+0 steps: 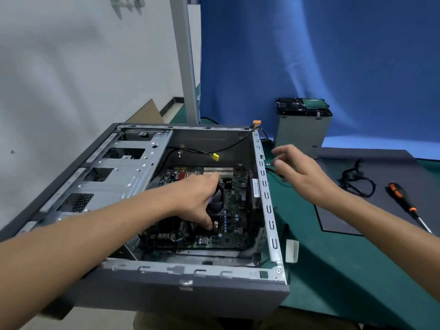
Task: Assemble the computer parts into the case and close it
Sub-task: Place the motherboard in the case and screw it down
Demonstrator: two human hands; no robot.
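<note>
Nearest, the open grey steel computer case lies on its side so its green motherboard faces up for access. The left hand reaches inside, fingers curved over the black round cooler fan, thumb at its near edge. Whether they clamp it or merely press it I cannot tell; probably it is being seated. The right hand hovers just outside the case wall, fingers loosely spread, holding nothing. Beyond its fingertips stands the grey metal drive cage, a hard disk on top. Right of its wrist lie the flat dark grey side panel and the orange-and-black screwdriver, likely kept within reach for closing.
</note>
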